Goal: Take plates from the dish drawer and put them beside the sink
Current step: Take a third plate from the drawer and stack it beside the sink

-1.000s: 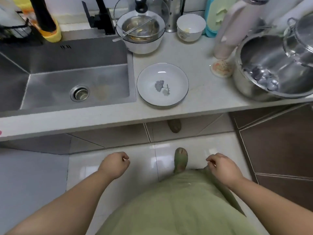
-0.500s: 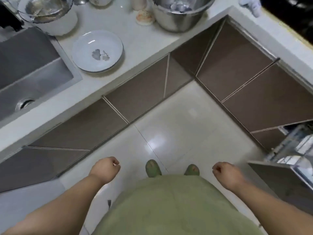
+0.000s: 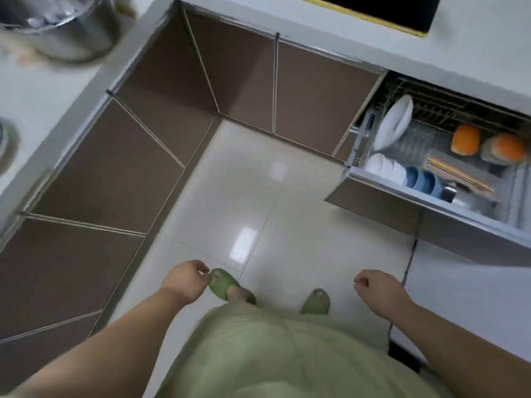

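The dish drawer [image 3: 402, 205] stands pulled out at the right, under the counter. A white plate [image 3: 392, 122] stands on edge in its wire rack. Below it sit white bowls [image 3: 385, 168] and blue bowls [image 3: 423, 180]. My left hand [image 3: 184, 278] hangs low over the floor with fingers loosely curled, holding nothing. My right hand [image 3: 376, 288] is in a loose fist, also holding nothing, well short of the drawer. The sink and the plate beside it are out of view.
Brown cabinet fronts [image 3: 161, 116] line the counter corner ahead and left. A steel pot [image 3: 63, 27] sits on the white counter [image 3: 37, 90] at top left. Orange items [image 3: 465, 139] and chopsticks lie in the drawer. A black hob [image 3: 373, 7] is at top. Glossy floor tiles [image 3: 258, 196] lie ahead.
The view has swung right, away from the sink and the plate on the counter. The open dish drawer has come into fuller view. Both hands stay low and hold nothing.
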